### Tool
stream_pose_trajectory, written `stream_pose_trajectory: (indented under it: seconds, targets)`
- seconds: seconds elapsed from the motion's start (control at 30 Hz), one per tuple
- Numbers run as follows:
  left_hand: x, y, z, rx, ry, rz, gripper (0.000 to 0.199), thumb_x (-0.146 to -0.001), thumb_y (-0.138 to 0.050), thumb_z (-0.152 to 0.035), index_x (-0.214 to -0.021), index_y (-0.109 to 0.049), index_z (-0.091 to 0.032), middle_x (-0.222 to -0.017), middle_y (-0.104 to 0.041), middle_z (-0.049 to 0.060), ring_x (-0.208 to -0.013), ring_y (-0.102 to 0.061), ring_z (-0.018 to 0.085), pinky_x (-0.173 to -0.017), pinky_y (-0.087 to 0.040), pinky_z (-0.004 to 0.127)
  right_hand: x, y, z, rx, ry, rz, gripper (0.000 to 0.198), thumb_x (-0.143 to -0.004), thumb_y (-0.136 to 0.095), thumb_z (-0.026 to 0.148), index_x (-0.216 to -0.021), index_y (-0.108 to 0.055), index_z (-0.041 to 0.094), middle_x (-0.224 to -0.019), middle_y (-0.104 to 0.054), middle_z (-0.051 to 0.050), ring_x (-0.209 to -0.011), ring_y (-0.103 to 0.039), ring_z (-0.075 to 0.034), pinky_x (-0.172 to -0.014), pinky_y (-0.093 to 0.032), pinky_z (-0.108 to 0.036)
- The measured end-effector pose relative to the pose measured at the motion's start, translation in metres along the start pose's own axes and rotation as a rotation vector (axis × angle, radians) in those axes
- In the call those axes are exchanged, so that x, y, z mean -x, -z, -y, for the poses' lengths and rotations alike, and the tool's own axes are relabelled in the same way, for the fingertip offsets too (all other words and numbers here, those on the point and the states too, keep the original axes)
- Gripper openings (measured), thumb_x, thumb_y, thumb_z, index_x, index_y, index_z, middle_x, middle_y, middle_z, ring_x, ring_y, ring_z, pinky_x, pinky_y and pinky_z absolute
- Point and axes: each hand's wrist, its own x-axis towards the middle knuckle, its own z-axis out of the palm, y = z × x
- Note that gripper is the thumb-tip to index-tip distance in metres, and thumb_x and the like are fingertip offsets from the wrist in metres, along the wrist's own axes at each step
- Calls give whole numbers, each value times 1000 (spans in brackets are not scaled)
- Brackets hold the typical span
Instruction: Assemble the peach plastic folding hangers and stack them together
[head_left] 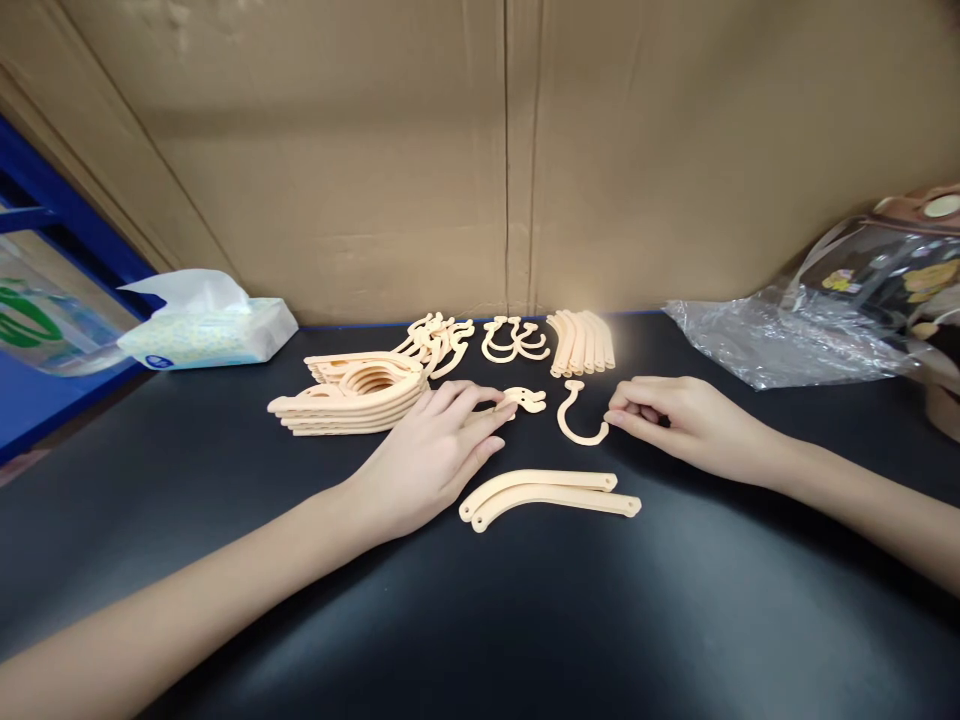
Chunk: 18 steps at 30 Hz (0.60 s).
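The hook (566, 425), right of centre in the frame, could have swivelled or slipped because the right hand (690, 420) pinched only its tip. Left hand (442, 450) fingertips touched a small piece (534, 402) near centre; whether they gripped it, I couldn't tell. A nudge might have shifted it. The hook looked pale peach, thin and curved.

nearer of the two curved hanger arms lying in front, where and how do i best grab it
Probably the right end of the nearer hanger arm, coming from the right: that nearly straight end juts past the end of the farther hanger arm, leaving room to pinch it, while further left the two lie close alongside each other.
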Motion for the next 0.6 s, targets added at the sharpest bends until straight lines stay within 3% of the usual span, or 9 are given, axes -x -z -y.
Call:
stream_pose_trajectory:
  seconds: [0.4,0.6]
  targets:
    - [1,-1,1,56,-1,9,41,-100,-35,-31,-140,-43,-25,-139,-44,9,-126,-39,25,-106,-35,45,-1,-5,-5,-1,0,15,25,-95,-43,36,-82,-58,21,-61,-51,3,-56,-48,-12,-55,-35,-25]
    - [4,6,-2,146,-94,-89,35,-100,-36,-29,-130,-52,-21,-131,-54,8,-122,-46,22,-104,-38,39,0,-5,-4,-1,10,16,24,-95,-43,36,-82,-58,21,-61,-49,3,-56,-48,-12,-56,-35,-25]
